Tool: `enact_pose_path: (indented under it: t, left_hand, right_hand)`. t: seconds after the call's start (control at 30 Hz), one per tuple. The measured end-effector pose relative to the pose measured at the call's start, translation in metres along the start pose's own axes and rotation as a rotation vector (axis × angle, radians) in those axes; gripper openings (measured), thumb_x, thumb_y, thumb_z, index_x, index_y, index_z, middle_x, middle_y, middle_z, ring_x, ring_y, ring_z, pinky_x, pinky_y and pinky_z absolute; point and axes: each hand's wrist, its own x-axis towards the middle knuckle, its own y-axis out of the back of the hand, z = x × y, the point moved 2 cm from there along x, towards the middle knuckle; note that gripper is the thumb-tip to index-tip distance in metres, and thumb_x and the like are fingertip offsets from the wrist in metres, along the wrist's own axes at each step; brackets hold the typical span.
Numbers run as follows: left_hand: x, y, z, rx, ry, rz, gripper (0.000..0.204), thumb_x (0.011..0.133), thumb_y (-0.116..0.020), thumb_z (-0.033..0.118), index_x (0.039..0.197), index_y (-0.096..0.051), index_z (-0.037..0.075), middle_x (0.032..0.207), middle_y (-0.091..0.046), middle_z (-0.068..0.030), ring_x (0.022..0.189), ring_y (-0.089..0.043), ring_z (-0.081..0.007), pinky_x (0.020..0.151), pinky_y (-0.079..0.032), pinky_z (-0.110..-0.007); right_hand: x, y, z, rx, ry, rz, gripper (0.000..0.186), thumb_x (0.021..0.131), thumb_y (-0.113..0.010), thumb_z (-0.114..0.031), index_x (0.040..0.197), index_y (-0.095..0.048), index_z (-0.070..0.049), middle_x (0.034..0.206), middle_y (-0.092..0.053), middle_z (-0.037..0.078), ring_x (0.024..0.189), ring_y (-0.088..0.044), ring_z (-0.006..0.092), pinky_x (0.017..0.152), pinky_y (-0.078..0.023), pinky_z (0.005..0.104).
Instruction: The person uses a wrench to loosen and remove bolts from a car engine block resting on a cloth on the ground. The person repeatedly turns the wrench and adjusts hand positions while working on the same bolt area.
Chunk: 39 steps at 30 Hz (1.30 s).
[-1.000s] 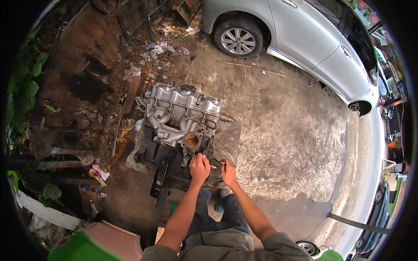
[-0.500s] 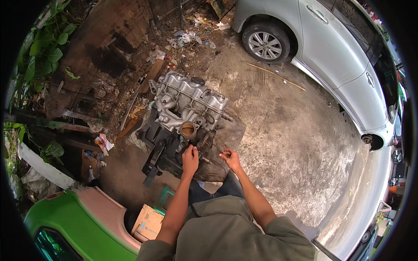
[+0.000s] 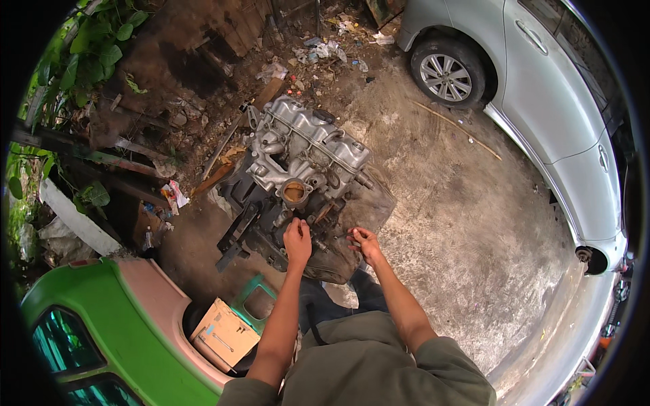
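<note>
A grey metal car engine [image 3: 308, 152] with a ribbed silvery top cover stands in front of me, tilted in view. On its near side is a round brown-lined opening [image 3: 294, 193]. Just below that opening, my left hand [image 3: 297, 242] is closed, its fingertips against the dark lower parts of the engine; whatever they grip is hidden. Off to the right, my right hand [image 3: 366, 245] hovers over the dark, grimy sheet [image 3: 365, 210] beside the engine. Its thumb and fingers are pinched together on something too small to make out.
A silver car [image 3: 555, 115] is parked at the right on stained concrete. Near my left elbow are a cardboard box [image 3: 223, 335] with a wrench on it, a green plastic stool [image 3: 256, 298] and a green-and-pink car body [image 3: 108, 318]. Litter [image 3: 321, 51] and planks lie at the far left.
My view has turned slightly, so the scene shifts in the picture. The left hand stays at the engine; the right hand's fingers have changed pose slightly, still pinched.
</note>
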Motion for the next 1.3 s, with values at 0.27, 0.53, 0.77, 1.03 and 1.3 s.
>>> enact_pose_path:
  t: [0.27,0.53,0.77,1.03,1.3]
  left_hand:
    - [-0.004,0.001,-0.007,0.024,-0.082,0.059,0.035,0.103,-0.047,0.021,0.076,-0.040,0.000,0.064,-0.038,-0.0155,0.055,-0.040,-0.0320,0.054,-0.033,-0.045]
    - [-0.005,-0.007,-0.006,0.107,-0.209,0.187,0.033,0.102,-0.049,0.016,0.073,-0.042,0.002,0.061,-0.039,-0.0154,0.055,-0.043,-0.0339,0.052,-0.034,-0.045]
    - [-0.007,-0.008,-0.012,0.114,-0.222,0.205,0.034,0.103,-0.046,0.017,0.072,-0.040,0.002,0.062,-0.038,-0.0156,0.054,-0.042,-0.0345,0.051,-0.033,-0.045]
    - [-0.007,-0.008,-0.012,0.103,-0.231,0.198,0.034,0.103,-0.045,0.017,0.073,-0.041,0.002,0.063,-0.039,-0.0159,0.055,-0.042,-0.0350,0.052,-0.034,-0.046]
    - [-0.015,-0.004,-0.012,0.118,-0.184,0.170,0.034,0.103,-0.045,0.017,0.072,-0.041,0.002,0.063,-0.038,-0.0159,0.057,-0.043,-0.0360,0.051,-0.033,-0.047]
  right_hand:
    - [0.029,-0.012,0.046,0.322,0.010,0.013,0.028,0.097,-0.066,-0.033,0.111,-0.065,-0.010,0.097,-0.066,0.003,0.091,-0.067,0.0181,0.075,-0.058,0.0357]
    - [0.062,-0.019,0.084,0.245,0.036,0.271,0.023,0.096,-0.069,-0.017,0.114,-0.060,-0.006,0.102,-0.068,0.006,0.089,-0.067,0.0175,0.068,-0.054,0.0302]
    - [0.065,-0.020,0.112,0.116,0.185,0.297,0.026,0.091,-0.064,0.004,0.115,-0.057,-0.003,0.100,-0.069,0.008,0.088,-0.068,0.0175,0.068,-0.054,0.0290]
    - [0.035,-0.029,0.105,-0.443,0.120,0.330,0.012,0.095,-0.063,-0.001,0.104,-0.058,-0.006,0.083,-0.068,0.006,0.075,-0.066,0.0156,0.062,-0.052,0.0285]
    - [0.043,-0.036,0.113,0.250,0.017,0.178,0.020,0.099,-0.060,-0.007,0.115,-0.048,-0.007,0.089,-0.065,0.009,0.068,-0.060,0.0154,0.061,-0.051,0.0309]
